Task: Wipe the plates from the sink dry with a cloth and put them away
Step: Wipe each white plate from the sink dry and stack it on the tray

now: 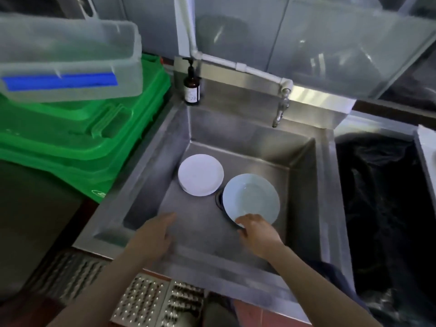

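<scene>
1. Down in the steel sink [302,175], two lots of plates lie flat on the basin floor: a small stack of white plates [200,174] toward the back left, and a single pale blue plate [251,197] just beside it, lying partly over the drain [219,200].
2. The right hand [256,234] reaches into the basin and its fingers curl onto the near rim of the pale blue plate, apparently taking hold of it there; the thumb's place is not clear.
3. The left hand [157,234] hovers over the near part of the basin with fingers loosely extended, holding nothing.
4. The plates look like glazed ceramic: stiff, fairly heavy for their size, breakable if knocked against steel, and probably slippery if wet.
5. A sensible hold is at the rim, thumb on top and fingers beneath, lifting one edge first since the plate lies flat.
6. The white stack likely needs taking one plate at a time.
7. No cloth is visible.
8. A brown pump bottle [192,87] stands on the sink's back left corner; its white label is too blurred to read.
9. A white mark on the green bin lids [77,142] is also illegible.
</scene>
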The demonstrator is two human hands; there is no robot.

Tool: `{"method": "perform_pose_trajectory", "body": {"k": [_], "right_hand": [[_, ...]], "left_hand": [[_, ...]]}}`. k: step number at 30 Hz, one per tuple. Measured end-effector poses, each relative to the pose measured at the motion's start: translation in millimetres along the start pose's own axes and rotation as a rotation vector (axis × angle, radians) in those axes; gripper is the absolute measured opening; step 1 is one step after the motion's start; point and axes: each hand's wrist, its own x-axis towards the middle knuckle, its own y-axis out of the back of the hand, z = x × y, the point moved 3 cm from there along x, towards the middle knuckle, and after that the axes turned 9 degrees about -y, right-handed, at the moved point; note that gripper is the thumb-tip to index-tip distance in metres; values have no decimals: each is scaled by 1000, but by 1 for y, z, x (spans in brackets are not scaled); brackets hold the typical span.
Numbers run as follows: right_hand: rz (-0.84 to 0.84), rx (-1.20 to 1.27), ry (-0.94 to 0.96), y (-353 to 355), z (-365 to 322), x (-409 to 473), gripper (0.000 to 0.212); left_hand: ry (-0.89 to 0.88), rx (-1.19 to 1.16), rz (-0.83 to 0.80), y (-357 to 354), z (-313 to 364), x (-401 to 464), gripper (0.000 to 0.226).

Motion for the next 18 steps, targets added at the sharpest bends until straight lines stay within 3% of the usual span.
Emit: {"method": "perform_pose_trajectory", "body": {"k": [6, 11, 15, 18], "right_hand": [[-183, 148, -139, -34, -4, 78, 22], [-281, 395, -363, -66, -6, 151, 28], [-365, 827, -696, -94, -13, 198, 30], [-364, 1054, -891, -106, -25, 225, 18]], "left_hand": [[157, -149, 26, -3, -26, 21, 57], [368, -548, 190, 6, -46, 39, 50], [477, -786, 288, 8, -56, 46, 53], [540, -886, 353, 6, -60, 44, 51]]}}
